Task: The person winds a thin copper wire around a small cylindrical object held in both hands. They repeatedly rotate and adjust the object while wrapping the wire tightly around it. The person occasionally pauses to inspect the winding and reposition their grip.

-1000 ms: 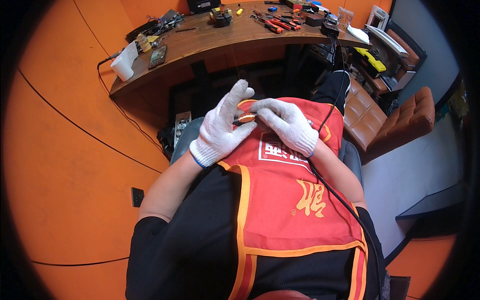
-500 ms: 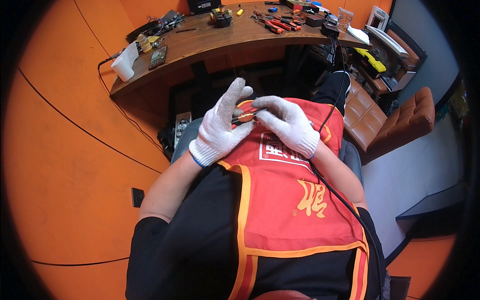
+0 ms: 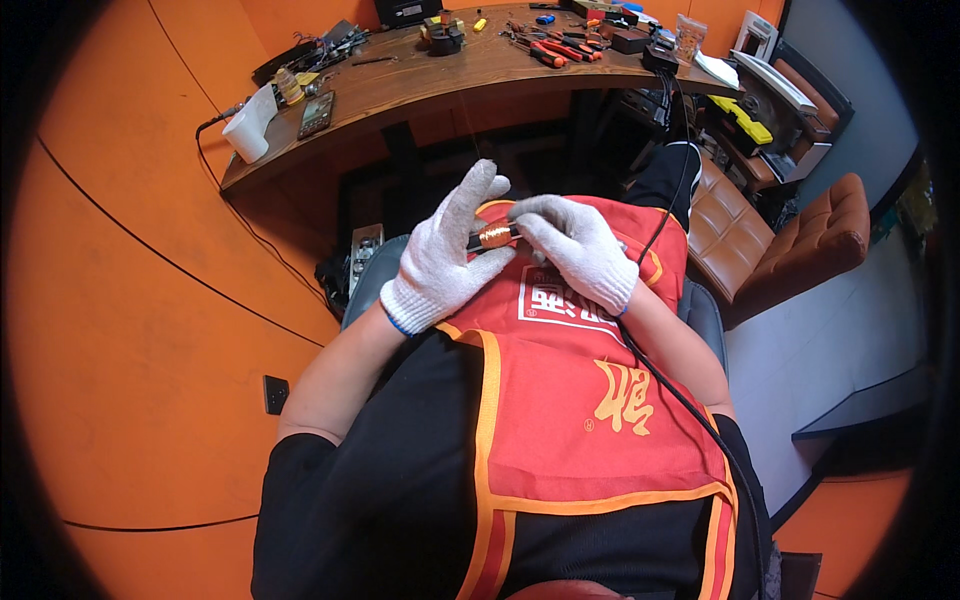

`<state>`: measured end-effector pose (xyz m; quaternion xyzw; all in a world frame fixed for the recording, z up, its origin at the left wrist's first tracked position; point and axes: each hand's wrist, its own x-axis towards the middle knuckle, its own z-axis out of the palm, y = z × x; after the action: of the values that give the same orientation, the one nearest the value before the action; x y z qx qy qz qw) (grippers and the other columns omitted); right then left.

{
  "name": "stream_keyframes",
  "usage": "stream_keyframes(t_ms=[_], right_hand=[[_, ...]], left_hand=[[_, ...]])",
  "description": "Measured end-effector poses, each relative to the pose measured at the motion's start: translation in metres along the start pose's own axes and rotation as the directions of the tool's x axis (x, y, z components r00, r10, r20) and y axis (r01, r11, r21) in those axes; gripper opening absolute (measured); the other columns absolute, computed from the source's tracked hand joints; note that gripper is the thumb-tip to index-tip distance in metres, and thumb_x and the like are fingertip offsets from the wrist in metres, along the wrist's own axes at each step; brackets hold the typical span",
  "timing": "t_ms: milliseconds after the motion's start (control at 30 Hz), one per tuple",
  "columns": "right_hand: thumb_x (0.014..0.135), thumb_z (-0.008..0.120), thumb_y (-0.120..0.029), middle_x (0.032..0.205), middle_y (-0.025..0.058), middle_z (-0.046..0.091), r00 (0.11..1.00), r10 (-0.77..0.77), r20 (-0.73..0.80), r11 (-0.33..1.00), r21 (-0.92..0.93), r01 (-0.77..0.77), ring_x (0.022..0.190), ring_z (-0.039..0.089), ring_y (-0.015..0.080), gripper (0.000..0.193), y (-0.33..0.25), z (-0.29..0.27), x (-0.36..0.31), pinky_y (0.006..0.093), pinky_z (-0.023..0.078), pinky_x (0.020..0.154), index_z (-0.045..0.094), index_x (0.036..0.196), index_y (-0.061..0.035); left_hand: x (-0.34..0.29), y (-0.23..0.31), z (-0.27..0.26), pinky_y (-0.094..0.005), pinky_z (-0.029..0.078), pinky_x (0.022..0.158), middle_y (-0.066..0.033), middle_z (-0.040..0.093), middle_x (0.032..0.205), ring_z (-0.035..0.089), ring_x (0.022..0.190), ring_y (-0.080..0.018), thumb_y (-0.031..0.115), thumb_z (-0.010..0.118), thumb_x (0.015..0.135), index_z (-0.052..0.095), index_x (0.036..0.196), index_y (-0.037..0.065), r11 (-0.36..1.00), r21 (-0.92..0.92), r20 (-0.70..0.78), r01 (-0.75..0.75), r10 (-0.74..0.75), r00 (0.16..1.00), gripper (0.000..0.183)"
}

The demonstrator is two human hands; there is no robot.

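Note:
Over my lap, a small coil of copper wire [image 3: 496, 235] wound round a dark rod is held between my two gloved hands. My left hand [image 3: 438, 255] grips the rod's left end with the thumb below it, while the index finger points up and away. At the other end, my right hand [image 3: 580, 248] pinches the rod between thumb and fingers; the fingers partly hide that end. A faint thin strand rises from near my left fingertips toward the desk. Both gloves are white knit.
Ahead stands a wooden desk [image 3: 400, 85] with red-handled pliers [image 3: 548, 55], a dark spool-like object [image 3: 443, 40], a phone [image 3: 316, 114] and a white paper roll [image 3: 247, 133]. A black cable [image 3: 680, 395] runs past my right forearm. A brown chair [image 3: 800, 255] stands at right.
The coil has turned slightly between my fingers, and more of its copper winding shows. My right fingers have shifted a little on the rod; the left hand has barely moved.

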<state>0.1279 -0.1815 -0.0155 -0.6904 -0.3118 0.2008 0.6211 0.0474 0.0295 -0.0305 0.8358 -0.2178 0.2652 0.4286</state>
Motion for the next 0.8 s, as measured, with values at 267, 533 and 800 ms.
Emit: stream_keyframes(t_ms=[267,533,800], right_hand=[[0.107,0.065,-0.017,0.112,0.0068,0.071,0.947,-0.31,0.078,0.932,-0.173,0.319,0.098,0.066,0.0105,0.028,0.0044,0.0008,0.0023,0.0258,0.055,0.087,0.069,0.127,0.0026],[0.107,0.065,-0.018,0.102,0.005,0.073,0.995,-0.065,0.071,0.985,-0.156,0.075,0.091,0.066,0.01,0.027,0.0036,-0.0018,0.0015,0.0254,0.055,0.083,0.07,0.123,0.0028],[0.109,0.063,-0.021,0.105,0.0058,0.072,0.987,-0.16,0.033,0.976,-0.144,0.163,0.091,0.065,0.0082,0.029,0.0071,0.0011,0.0019,0.0239,0.055,0.081,0.068,0.127,0.0015]], left_hand=[[-0.0001,0.0021,-0.0026,-0.0365,0.061,0.1,-0.0203,0.061,0.148,0.07,0.126,-0.0315,0.004,0.083,0.086,0.032,0.168,0.013,0.994,-0.066,-0.034,0.081,-0.084,0.996,0.097],[0.0002,0.001,-0.0007,-0.0334,0.06,0.094,-0.0194,0.06,0.15,0.069,0.113,-0.0248,0.001,0.082,0.085,0.03,0.169,0.013,1.0,0.005,-0.015,0.029,-0.029,0.999,0.099],[0.0007,0.002,-0.0019,-0.0355,0.062,0.095,-0.0199,0.061,0.149,0.072,0.12,-0.031,0.003,0.083,0.085,0.031,0.169,0.016,0.996,-0.022,-0.025,0.091,-0.091,0.996,0.099]])
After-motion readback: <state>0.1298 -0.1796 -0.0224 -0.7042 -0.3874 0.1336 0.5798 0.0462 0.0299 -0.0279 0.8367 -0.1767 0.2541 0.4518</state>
